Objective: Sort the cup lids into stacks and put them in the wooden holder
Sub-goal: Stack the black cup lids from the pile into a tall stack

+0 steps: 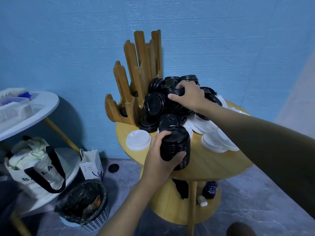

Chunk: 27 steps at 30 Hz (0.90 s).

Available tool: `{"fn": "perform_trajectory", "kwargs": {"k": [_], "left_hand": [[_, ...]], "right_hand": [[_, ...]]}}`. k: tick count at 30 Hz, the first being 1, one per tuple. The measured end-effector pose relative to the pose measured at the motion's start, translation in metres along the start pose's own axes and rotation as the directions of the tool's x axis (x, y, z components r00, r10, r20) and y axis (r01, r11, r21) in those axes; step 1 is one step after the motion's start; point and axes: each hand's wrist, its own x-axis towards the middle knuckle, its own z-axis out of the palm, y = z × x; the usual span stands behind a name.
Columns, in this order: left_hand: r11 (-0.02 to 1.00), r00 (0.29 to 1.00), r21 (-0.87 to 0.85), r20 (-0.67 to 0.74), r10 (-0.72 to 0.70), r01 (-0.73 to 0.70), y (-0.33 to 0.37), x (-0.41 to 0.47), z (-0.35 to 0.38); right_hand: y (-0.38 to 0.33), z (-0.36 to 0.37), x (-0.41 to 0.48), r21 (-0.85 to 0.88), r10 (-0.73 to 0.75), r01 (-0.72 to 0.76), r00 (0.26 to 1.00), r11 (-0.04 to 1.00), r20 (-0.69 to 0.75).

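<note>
Left hand (159,156) wraps the black stack (176,147) at the table (213,164) edge; right hand (189,96) pinches a lid in the pile (158,103). Light, slick plastic, so grip the sides.

The right hand (189,97) covers the black lids (154,103) beneath it, so which lid its fingers (173,97) touch cannot be told. The left hand (162,157) hides the near side of the black stack (177,145), and its lid count is unreadable. The holder (134,74) base is masked by lids at its right. White lids (218,142) partly vanish under the right arm. The white table (25,114) is cut off at the left edge. The bin (85,208) contents are too dark to identify.
</note>
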Motion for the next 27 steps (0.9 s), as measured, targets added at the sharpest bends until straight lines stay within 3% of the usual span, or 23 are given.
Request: {"fn": "perform_trajectory", "kwargs": {"k": [6,12,16,22,27], "left_hand": [[1.000,1.000,0.002,-0.001,0.004,-0.004,-0.001,0.000,0.002],[1.000,1.000,-0.005,0.005,0.002,-0.002,0.001,-0.002,0.001],[1.000,1.000,-0.007,0.001,-0.009,0.009,0.002,-0.002,0.002],[0.997,0.999,-0.059,-0.010,-0.046,0.045,0.005,-0.004,0.001],[0.991,0.996,-0.102,-0.021,-0.090,0.087,0.006,-0.006,0.002]], "right_hand": [[0.002,-0.004,-0.003,0.096,-0.015,0.019,0.999,0.995,-0.040],[0.003,-0.016,-0.018,0.249,-0.018,0.060,0.986,0.967,-0.167],[-0.001,-0.031,-0.050,0.367,-0.069,0.119,0.987,0.923,-0.147],[0.004,-0.034,-0.118,0.440,-0.203,0.153,0.977,0.885,0.068],[0.006,-0.020,-0.135,0.369,-0.283,0.174,0.922,0.913,0.266]]}}
